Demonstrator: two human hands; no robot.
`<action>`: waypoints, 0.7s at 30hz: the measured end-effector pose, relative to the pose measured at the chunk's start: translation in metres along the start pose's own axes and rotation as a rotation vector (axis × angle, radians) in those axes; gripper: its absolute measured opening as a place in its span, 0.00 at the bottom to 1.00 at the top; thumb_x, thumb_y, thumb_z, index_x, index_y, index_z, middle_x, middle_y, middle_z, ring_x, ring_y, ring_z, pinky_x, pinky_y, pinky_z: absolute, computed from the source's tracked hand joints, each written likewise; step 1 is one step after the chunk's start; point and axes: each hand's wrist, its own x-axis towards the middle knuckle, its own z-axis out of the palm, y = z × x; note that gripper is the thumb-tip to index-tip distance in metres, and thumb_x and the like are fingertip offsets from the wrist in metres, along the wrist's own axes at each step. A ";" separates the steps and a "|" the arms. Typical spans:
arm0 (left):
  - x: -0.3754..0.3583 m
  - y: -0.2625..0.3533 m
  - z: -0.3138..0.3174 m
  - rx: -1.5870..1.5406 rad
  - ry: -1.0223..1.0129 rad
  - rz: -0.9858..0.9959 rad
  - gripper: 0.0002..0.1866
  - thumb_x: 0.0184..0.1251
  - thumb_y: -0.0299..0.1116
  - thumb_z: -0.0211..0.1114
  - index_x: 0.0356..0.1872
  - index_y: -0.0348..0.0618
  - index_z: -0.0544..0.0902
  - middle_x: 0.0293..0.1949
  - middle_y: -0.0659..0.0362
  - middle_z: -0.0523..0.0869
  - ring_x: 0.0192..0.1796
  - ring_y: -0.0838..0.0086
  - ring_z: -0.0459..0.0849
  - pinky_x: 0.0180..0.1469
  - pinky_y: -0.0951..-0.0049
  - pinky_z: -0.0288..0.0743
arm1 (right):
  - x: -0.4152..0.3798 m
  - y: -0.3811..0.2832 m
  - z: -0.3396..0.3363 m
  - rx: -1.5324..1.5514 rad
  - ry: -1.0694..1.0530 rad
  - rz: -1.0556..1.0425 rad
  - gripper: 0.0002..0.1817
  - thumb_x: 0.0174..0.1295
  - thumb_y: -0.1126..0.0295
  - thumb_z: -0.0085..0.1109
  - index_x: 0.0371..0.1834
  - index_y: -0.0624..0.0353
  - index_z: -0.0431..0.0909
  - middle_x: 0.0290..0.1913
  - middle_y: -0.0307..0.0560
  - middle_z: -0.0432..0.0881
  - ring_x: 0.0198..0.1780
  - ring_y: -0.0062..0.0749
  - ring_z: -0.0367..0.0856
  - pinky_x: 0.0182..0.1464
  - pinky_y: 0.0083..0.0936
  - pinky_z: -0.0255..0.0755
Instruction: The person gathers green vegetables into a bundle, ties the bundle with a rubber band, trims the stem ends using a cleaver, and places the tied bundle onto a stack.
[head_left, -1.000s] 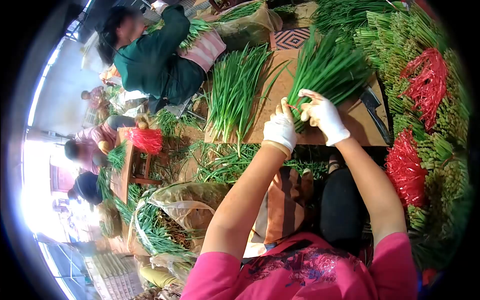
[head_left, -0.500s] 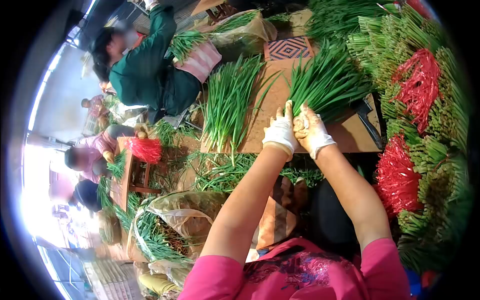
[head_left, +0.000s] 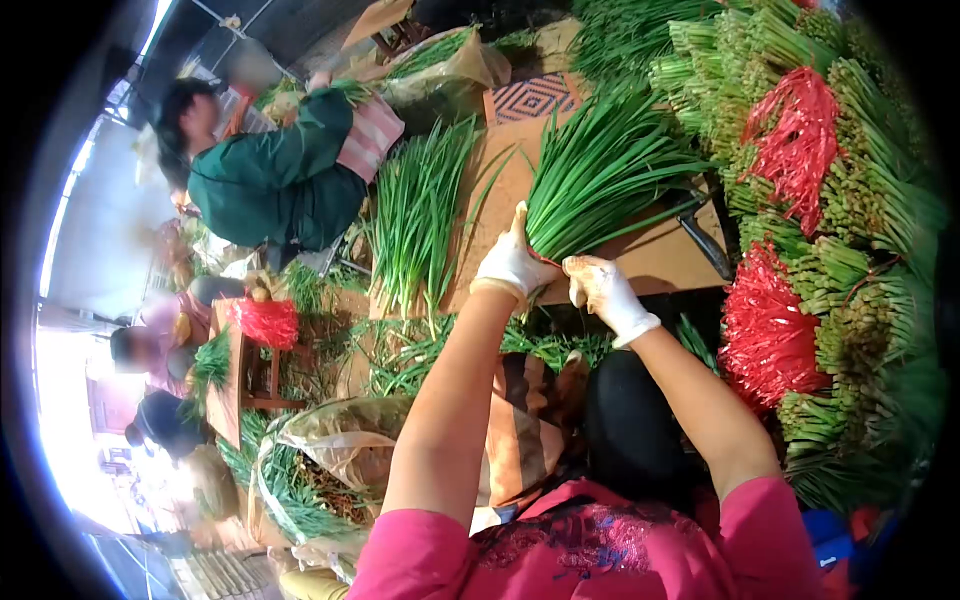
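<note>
- Green loose leaves (head_left: 415,225) lie left of centre.
- Left hand (head_left: 512,264), gloved, is against the bundle's base; I cannot tell whether it grasps anything.
- Red strand (head_left: 543,260) crosses the base: tying seems underway, calling for even tension.
- Leafy bundle (head_left: 605,170) fans toward upper centre-right.
- Right hand (head_left: 606,295) pinches the strand.
- Knife (head_left: 706,247) lies farther right.

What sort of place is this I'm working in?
Likely a vegetable bundling workshop: stacked green stalks, red ties lying on them, and a knife on the worktable beside the leafy bunch.
</note>
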 end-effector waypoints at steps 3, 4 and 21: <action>0.004 -0.010 0.006 -0.053 -0.025 0.017 0.64 0.37 0.46 0.78 0.74 0.42 0.45 0.55 0.43 0.78 0.56 0.56 0.79 0.58 0.66 0.73 | 0.006 -0.042 -0.034 -0.065 0.218 -0.528 0.06 0.66 0.69 0.56 0.37 0.60 0.79 0.36 0.41 0.82 0.34 0.20 0.77 0.33 0.17 0.72; 0.001 -0.005 0.004 -0.028 -0.021 0.008 0.63 0.38 0.45 0.78 0.74 0.42 0.45 0.54 0.43 0.79 0.55 0.56 0.80 0.57 0.66 0.74 | 0.012 -0.062 -0.054 -0.234 0.316 -0.712 0.05 0.67 0.72 0.55 0.39 0.60 0.78 0.39 0.42 0.83 0.37 0.21 0.78 0.36 0.18 0.73; 0.015 -0.037 0.003 -0.545 -0.116 0.062 0.55 0.44 0.39 0.76 0.73 0.44 0.50 0.49 0.53 0.82 0.47 0.70 0.82 0.54 0.69 0.75 | 0.072 -0.141 -0.122 -0.011 0.477 -0.794 0.03 0.58 0.76 0.53 0.27 0.60 0.76 0.24 0.38 0.76 0.27 0.19 0.74 0.29 0.15 0.67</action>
